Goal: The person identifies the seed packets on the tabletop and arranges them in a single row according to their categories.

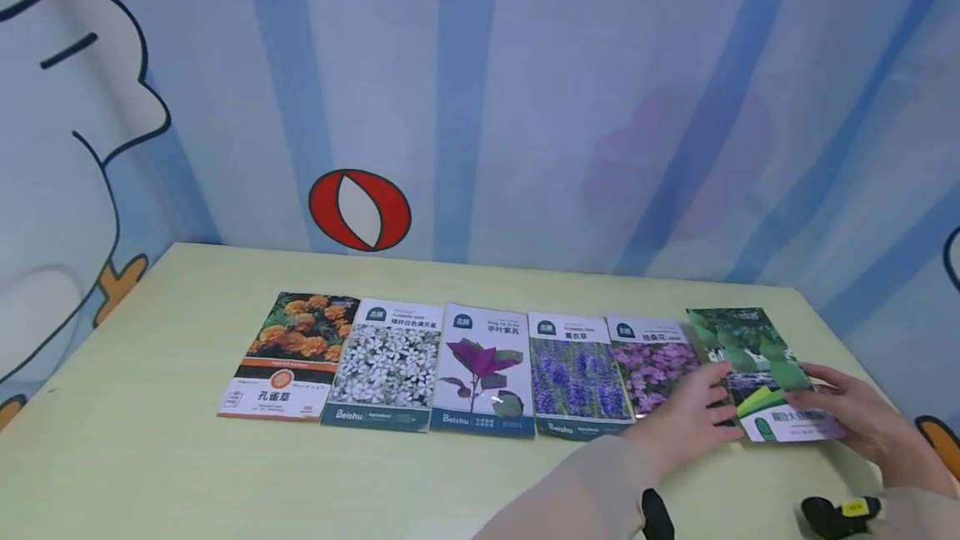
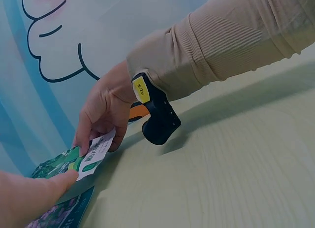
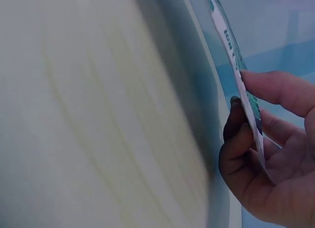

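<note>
A green seed packet (image 1: 765, 373) with pictures of round green fruit is tilted up off the right end of the table. My right hand (image 1: 862, 419) grips its right edge, thumb on the printed front and fingers curled behind, as the right wrist view shows of the packet (image 3: 238, 75). My left hand (image 1: 686, 419) reaches to the packet's left edge with fairly straight fingers; in the left wrist view a digit (image 2: 61, 182) touches near its lower corner. Below the left hand lies a purple-pink flower packet (image 1: 652, 361), partly covered by that hand.
Lying in a row to the left are a lavender packet (image 1: 577, 377), a purple-leaf packet (image 1: 483, 369), a white-flower packet (image 1: 386, 365) and an orange marigold packet (image 1: 292, 352). They rest on a pale wooden table (image 1: 150, 457). A blue striped curtain (image 1: 525, 107) stands behind it.
</note>
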`<act>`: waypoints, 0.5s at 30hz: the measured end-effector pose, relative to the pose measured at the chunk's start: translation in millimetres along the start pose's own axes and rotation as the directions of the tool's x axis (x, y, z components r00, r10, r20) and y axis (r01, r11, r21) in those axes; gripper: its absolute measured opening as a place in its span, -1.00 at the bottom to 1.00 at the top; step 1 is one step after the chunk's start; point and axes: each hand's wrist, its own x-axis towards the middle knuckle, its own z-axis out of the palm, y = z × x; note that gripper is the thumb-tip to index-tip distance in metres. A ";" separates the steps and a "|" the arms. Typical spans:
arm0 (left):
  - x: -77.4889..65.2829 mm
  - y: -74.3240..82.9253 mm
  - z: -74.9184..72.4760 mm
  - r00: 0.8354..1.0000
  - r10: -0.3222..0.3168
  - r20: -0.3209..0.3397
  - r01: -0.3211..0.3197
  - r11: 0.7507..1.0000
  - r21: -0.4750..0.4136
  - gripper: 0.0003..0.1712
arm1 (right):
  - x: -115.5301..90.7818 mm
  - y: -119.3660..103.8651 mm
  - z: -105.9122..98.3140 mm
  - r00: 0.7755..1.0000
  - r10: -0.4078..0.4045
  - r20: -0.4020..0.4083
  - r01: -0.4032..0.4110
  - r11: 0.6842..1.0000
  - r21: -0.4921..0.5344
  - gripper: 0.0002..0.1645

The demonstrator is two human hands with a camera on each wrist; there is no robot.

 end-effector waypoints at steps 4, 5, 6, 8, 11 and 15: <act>3.0 -3.3 -5.2 0.999 0.027 0.021 -0.026 0.999 -0.029 -0.32 | 0.5 -1.6 3.7 1.000 0.012 -0.003 -0.012 1.000 -0.018 0.10; 3.2 -3.8 -6.1 0.999 0.035 0.028 -0.034 0.999 -0.029 -0.30 | 0.4 -1.9 4.2 1.000 0.012 -0.005 -0.012 1.000 -0.026 0.10; 3.3 -4.1 -6.5 0.999 0.041 0.033 -0.040 0.999 -0.030 -0.30 | 0.1 -2.2 4.4 1.000 0.014 -0.009 -0.014 0.999 -0.037 0.09; 3.5 -3.9 -7.0 0.998 0.052 0.040 -0.051 0.998 -0.038 -0.30 | -0.2 -3.1 3.9 1.000 0.018 -0.007 -0.018 0.998 -0.067 0.09; 3.3 -2.8 -7.3 0.998 0.058 0.036 -0.056 0.997 -0.048 -0.31 | -0.1 -6.5 3.0 1.000 0.024 -0.013 -0.025 0.991 -0.130 0.08; 2.2 -0.5 -7.7 0.998 0.051 0.025 -0.050 0.998 -0.043 -0.31 | 0.7 -13.2 2.1 0.999 0.041 -0.031 -0.046 0.981 -0.188 0.08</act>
